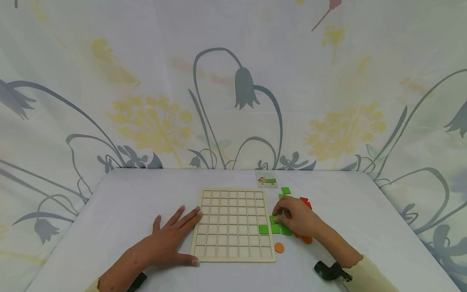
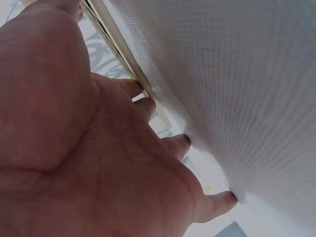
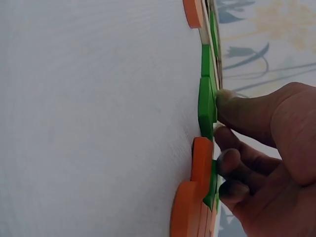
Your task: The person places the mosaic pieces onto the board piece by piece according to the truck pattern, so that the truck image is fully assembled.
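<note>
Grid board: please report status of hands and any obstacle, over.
Left hand at left edge of grid board. Right hand at green tile, grip unclear. One green square on board. Orange disc beside board, seemingly not blocking.

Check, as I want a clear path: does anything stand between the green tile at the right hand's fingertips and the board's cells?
Only the board's right rim lies between the green tile and the cells; no loose piece visibly intervenes.

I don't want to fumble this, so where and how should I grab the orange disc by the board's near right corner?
Probably pinch the orange disc by its near and far rim, coming from the right: it lies flat, and the grid board crowds its left side.
</note>
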